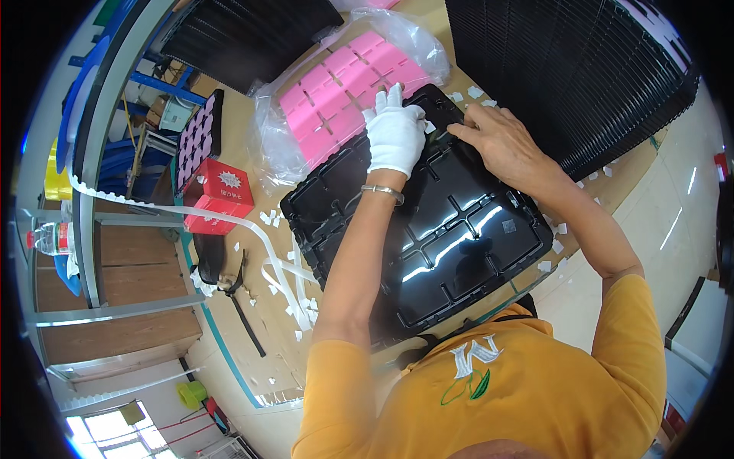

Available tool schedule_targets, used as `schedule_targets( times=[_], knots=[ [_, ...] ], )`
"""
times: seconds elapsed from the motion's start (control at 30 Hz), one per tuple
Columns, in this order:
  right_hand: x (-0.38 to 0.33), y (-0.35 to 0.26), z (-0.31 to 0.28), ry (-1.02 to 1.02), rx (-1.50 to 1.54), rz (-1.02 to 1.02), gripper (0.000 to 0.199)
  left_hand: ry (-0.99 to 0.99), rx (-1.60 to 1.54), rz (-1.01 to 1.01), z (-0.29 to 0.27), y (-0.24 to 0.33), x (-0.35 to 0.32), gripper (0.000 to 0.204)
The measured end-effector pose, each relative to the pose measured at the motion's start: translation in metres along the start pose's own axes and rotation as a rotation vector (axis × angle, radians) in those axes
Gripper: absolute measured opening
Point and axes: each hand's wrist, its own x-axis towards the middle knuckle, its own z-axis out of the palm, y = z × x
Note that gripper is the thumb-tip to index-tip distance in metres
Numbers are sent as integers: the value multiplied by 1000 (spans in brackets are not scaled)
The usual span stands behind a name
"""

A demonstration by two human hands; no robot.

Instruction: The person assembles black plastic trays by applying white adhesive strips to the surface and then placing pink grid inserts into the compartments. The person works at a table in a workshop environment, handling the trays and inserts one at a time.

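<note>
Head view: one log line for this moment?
left hand: white glove, pressing far edge of glossy black plastic compartment tray | right hand: bare, fingers on same edge | pink foam sheet in clear bag: beyond tray

The black plastic tray [451, 245] lay flat on the bench in front of me, glossy, moulded into shallow rectangular compartments that caught the light in white streaks. One small pale sticker sat in a compartment near its right edge. Its far corner touched the clear bag of pink foam pads [344, 92], which lay just beyond it, partly open.
</note>
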Motion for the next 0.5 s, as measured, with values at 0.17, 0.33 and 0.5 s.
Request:
schedule_targets(
  times=[0.17, 0.33, 0.5],
  knots=[
    [-9, 6, -1, 33, -5, -12, 32, -46, -69, -94, -1, 5, 1, 42],
    [-16, 3, -6, 52, 23, -6, 33, -65, -65, -202, -3, 7, 11, 73],
    [-21, 1, -7, 76, 27, 1, 35, -54, -33, -250, -8, 14, 16, 82]
  ],
)
